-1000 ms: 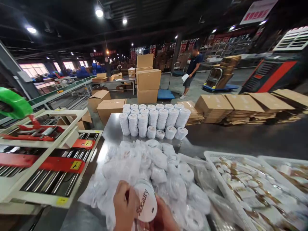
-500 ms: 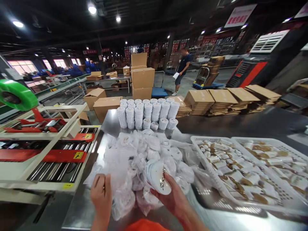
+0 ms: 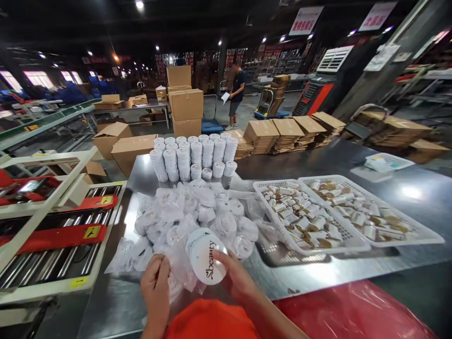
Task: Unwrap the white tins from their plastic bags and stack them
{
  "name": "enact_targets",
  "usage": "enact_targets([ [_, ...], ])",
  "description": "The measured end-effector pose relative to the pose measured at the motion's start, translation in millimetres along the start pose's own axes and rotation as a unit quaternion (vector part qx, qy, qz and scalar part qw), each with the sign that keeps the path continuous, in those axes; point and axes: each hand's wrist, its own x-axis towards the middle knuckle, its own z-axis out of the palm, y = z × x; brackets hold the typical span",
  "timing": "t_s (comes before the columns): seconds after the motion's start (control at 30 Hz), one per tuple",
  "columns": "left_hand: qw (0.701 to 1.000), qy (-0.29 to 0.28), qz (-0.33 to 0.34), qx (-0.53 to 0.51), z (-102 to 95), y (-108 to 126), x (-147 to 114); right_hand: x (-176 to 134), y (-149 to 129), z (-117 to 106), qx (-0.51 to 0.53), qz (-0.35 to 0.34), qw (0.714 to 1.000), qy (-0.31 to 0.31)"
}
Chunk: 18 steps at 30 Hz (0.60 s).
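Note:
My right hand (image 3: 236, 278) grips a short stack of white round discs (image 3: 208, 263), its thumb on the top one, which bears dark "beauty" lettering. Beside it, my left hand (image 3: 156, 280) is closed in a pinch at the edge of a clear plastic bag (image 3: 178, 261). The discs are held close against this bag, and part of it is hidden behind them. Beyond both hands spreads a heap of bagged white discs (image 3: 206, 214). Several columns of stacked white discs (image 3: 183, 162) stand behind the heap.
At right, two white perforated baskets (image 3: 259, 188) hold small white-and-brown items. Flat cardboard stacks (image 3: 261, 136) line the table's far side. A roller conveyor (image 3: 79, 254) with red parts runs along the left. A person (image 3: 237, 89) stands farther back with a paper.
My view has turned right, so the scene has shifted left. My hands have come closer together, and the disc stack now shows its lettered face more squarely.

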Motion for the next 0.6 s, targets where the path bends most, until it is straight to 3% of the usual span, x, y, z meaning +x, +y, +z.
enact_targets([
  [0.07,0.998,0.028,0.013,0.057,-1.5,-3.7,4.3,-2.0,0.0,-3.1,-0.128,-0.098,0.987,-0.004],
  [0.1,0.995,0.015,0.017,0.093,-0.4,-6.3,6.8,-4.2,0.1,-3.2,-0.207,-0.152,0.966,-0.02],
  [0.23,0.97,-0.121,0.023,0.209,6.0,-16.5,18.6,-15.3,0.6,0.2,-0.444,-0.297,0.843,-0.067],
  [0.3,0.958,-0.136,0.032,0.249,6.5,-17.4,24.4,-18.3,0.6,1.2,-0.497,-0.318,0.802,-0.096],
  [0.43,0.972,-0.06,0.036,0.226,4.6,-6.3,29.0,-17.4,1.3,1.0,-0.56,-0.297,0.768,-0.088],
  [0.5,0.967,-0.021,0.098,0.232,4.7,3.0,26.0,-15.3,1.5,1.0,-0.587,-0.29,0.753,-0.065],
  [0.53,0.954,-0.005,0.161,0.253,5.1,7.4,23.5,-14.4,1.1,1.2,-0.594,-0.285,0.75,-0.051],
  [0.6,0.904,0.011,0.314,0.289,6.4,13.7,17.3,-13.2,-0.5,1.9,-0.585,-0.273,0.763,-0.02],
])
